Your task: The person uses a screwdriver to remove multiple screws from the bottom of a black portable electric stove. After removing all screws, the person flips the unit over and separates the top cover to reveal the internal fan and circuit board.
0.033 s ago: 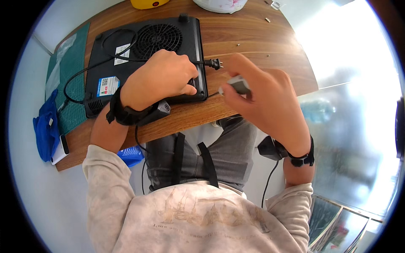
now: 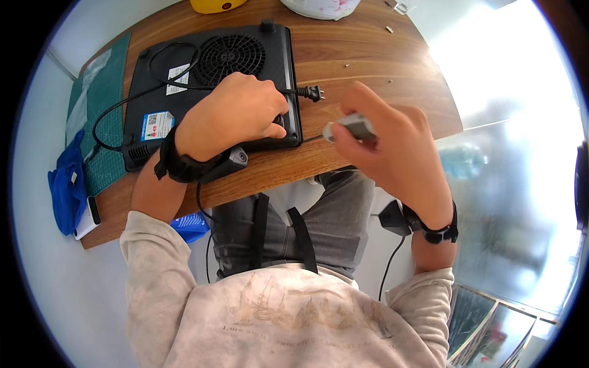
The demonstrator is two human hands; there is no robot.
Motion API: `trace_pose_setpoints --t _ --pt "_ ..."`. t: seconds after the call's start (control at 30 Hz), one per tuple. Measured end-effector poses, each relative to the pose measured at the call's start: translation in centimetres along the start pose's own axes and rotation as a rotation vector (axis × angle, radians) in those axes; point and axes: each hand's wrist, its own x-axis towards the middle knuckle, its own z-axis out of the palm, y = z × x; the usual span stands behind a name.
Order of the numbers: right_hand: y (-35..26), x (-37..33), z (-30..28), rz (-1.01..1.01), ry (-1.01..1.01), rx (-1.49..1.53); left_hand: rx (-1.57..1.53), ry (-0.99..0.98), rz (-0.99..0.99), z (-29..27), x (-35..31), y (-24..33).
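Observation:
A black induction cooker (image 2: 184,110) lies upside down on the wooden table, its round fan grille (image 2: 230,56) facing up. My left hand (image 2: 242,110) rests on its near right part with curled fingers; a dark bit shows at the fingertips, too covered to name. Just right of the cooker's near corner, my right hand (image 2: 386,132) is closed round the grey and white handle of a screwdriver (image 2: 356,127). Its thin shaft points left toward the cooker's edge. The black power cord (image 2: 107,119) loops over the cooker and passes behind my left hand; its two-pin plug (image 2: 311,93) sticks out past the right edge.
A green cutting mat (image 2: 104,86) is partly under the cooker's left side. Beside it lie a blue cloth (image 2: 66,184) and a white object (image 2: 88,219). Small screws (image 2: 346,65) are scattered at right. A yellow thing (image 2: 215,5) and a white bowl-like container (image 2: 322,7) stand at the back.
My right hand, with the screwdriver, has shifted slightly right and toward me. My left hand and the cooker have not moved.

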Motion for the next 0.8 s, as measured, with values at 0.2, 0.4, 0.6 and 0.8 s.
trace_pose_setpoints --t 0.2,0.4,0.6,0.8 --pt "1.8 -5.7 0.9 0.274 0.102 0.191 -0.035 -0.074 -0.033 -0.6 -0.1 0.3" --pt "3.8 -10.6 4.3 0.297 0.213 0.221 -0.07 -0.072 -0.055 -0.7 0.0 0.2" --pt "4.2 -11.6 5.4 0.412 0.23 0.297 -0.074 -0.146 -0.091 -1.1 0.1 -0.1" --pt "4.1 -12.4 5.6 0.494 0.19 0.301 -0.091 -0.126 -0.091 -0.7 0.3 0.0"
